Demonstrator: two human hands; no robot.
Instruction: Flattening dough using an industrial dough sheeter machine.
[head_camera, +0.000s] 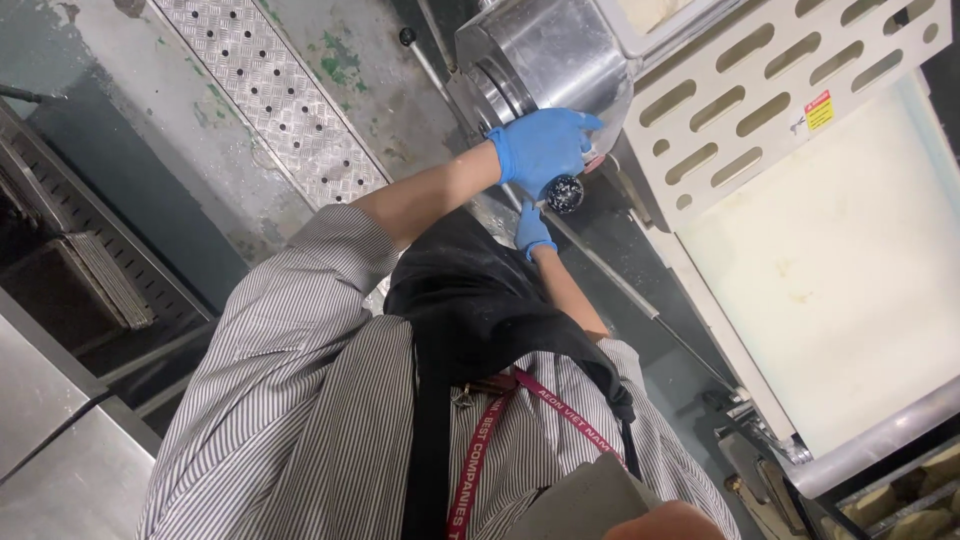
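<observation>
Both hands wear blue gloves and are up against the side of the machine. My left hand (545, 150) is curled over the edge of the steel drum housing (545, 55), fingers wrapped down and together around something at its lower rim; whether it grips a handle there or only presses on the metal, I cannot tell, since the glove covers it. Just below that hand sits a black ball knob (564, 193), dusted with white specks, touching or nearly touching the palm. My right hand (532, 230) is lower, closed with the fingers bunched, close under the knob beside a thin steel rod (610, 275); what it pinches, if anything, is hidden.

Risk as I judge it: the gloves are close to the gap between the drum housing and the cream slotted guard (790, 90), so a loose glove fingertip could be caught if the rollers turn. Flour on the knob could also let the grip slip, and the lanyard (480, 450) hanging from the striped shirt dangles toward the machine.

As for the knob's lever, I read its long axis as running diagonally, from upper left by the housing toward lower right along the rod, with the ball end pointing at me. The cream belt (840, 270) lies to the right, well apart from both hands.
</observation>
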